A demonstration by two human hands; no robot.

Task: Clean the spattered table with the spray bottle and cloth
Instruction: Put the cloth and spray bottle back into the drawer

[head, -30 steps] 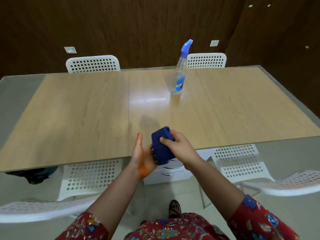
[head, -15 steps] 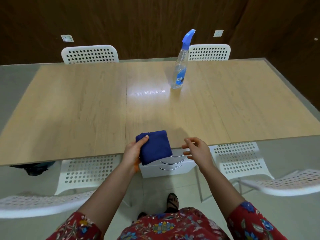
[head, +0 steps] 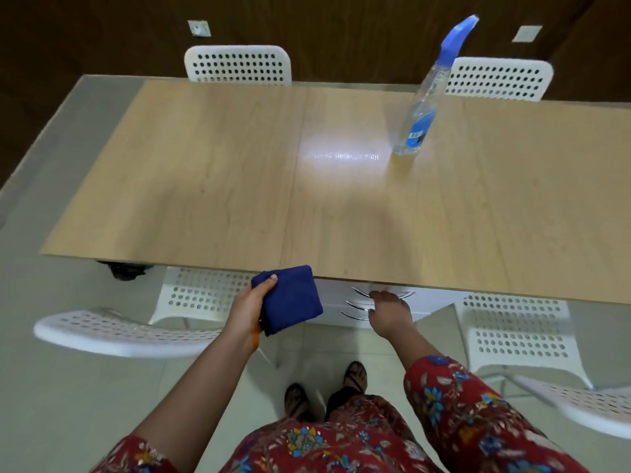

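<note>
A folded dark blue cloth (head: 290, 298) is held by my left hand (head: 247, 308) just below the near edge of the light wooden table (head: 205, 172). My right hand (head: 387, 312) hangs empty beside it, fingers curled loosely downward in front of the drawer unit. A clear spray bottle (head: 420, 117) with a blue trigger head and blue label stands upright on the far right part of the table, well out of reach of both hands. A glossy light patch lies on the tabletop left of the bottle.
White perforated chairs stand at the far side (head: 239, 64) (head: 498, 78) and the near side (head: 136, 329) (head: 519, 332). A white drawer unit (head: 345, 302) with curved metal handles sits under the table. A dark object (head: 123, 271) lies on the floor at left.
The cloth passed from my right hand to my left hand. My right hand let go and dropped, and both hands moved back below the table edge. The view tilted down and left.
</note>
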